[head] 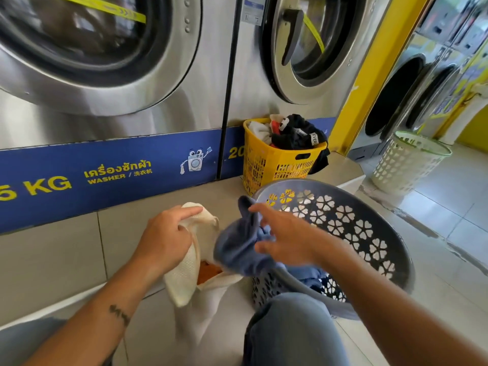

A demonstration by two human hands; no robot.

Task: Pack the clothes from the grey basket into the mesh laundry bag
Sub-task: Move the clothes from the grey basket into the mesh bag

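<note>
I lose the near wall of the round grey plastic basket (404,249) behind the right forearm (369,294) and denim knee (290,326). Left of it, the cream mesh laundry bag (182,281) hides its contents but for an orange scrap (208,270). Behind it, clothing labels (314,137) are unreadable.
</note>
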